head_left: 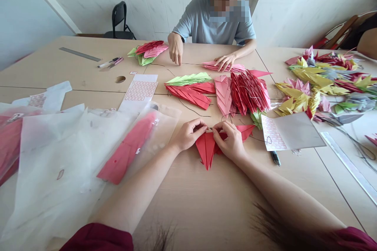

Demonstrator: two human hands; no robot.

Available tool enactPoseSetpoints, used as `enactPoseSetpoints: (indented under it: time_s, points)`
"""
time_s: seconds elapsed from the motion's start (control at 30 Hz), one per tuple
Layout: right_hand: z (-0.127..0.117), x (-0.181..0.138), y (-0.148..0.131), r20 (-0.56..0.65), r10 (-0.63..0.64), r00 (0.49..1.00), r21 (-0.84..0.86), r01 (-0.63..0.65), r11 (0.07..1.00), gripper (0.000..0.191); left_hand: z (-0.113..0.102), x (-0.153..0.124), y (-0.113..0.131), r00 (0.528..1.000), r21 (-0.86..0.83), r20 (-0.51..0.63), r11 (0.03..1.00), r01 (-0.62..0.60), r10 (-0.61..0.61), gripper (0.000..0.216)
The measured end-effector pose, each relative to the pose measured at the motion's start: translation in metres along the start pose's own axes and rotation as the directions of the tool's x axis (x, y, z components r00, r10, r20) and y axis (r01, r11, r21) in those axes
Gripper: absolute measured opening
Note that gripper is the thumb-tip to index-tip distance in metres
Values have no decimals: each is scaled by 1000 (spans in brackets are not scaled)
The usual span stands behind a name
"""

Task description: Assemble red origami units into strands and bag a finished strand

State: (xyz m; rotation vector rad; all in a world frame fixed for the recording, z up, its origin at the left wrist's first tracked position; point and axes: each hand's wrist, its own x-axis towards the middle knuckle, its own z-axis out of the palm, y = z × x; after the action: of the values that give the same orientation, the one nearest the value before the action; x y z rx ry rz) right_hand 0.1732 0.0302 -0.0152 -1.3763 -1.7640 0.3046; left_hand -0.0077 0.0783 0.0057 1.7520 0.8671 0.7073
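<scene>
Red folded paper, with pointed pleated flaps, lies on the table right in front of me. At its upper edge, my left hand is closed in a pinch at the left corner. Close beside it, my right hand pinches the same edge, with its fingers over the paper. A tiny dark bit, perhaps thread, shows between the fingertips; most of it is hidden. Just beyond lie a stack of dark red pleated papers, a pink pleated piece and a light green one, with loose dark threads.
Translucent bags cover the left side, one holding red paper. Across the table a co-worker rests a hand on pink papers. At right are colourful folded flowers, scissors, a label sheet and a ruler.
</scene>
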Motion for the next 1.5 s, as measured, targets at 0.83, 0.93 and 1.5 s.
enactPoseSetpoints:
  time_s: [0.83,0.93,1.5]
  points:
    - [-2,0,-2,-8,13,1000,13,-13,1000,7,-2,0,-1,998,40,-59,999,5,-3,20]
    - [-2,0,-2,-13,16,1000,15,-16,1000,7,-2,0,-1,998,47,-64,999,4,-1,19]
    - [-1,1,-1,-28,56,998,26,-55,998,7,-2,-1,-1,997,64,-73,998,-8,13,13]
